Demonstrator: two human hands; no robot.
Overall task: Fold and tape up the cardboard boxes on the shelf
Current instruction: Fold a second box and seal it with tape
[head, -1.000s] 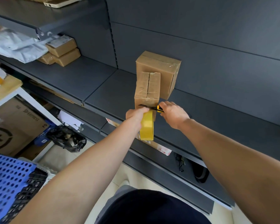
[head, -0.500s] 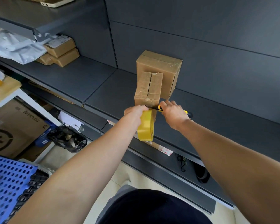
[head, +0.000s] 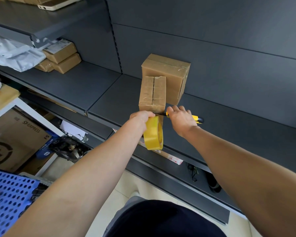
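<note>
Grey shelf [head: 75, 86]; SF EXPRESS carton [head: 15, 142] below; left hand [head: 140, 118] grips tape roll [head: 154, 134]; right hand [head: 181, 119] grips knife [head: 197, 119].

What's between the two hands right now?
Head view: the utility knife reaches blade-first from the right hand to the left hand, above the tape roll.

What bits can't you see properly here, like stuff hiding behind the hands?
All in the head view:
- The front of the small box: the left hand and the tape roll cover it.
- The middle of the knife: the right hand covers it, so whether the tape is cut cannot be told.
- The label on the stacked boxes: too small to read.
- The parcel below: mostly behind the shelf edge.
</note>
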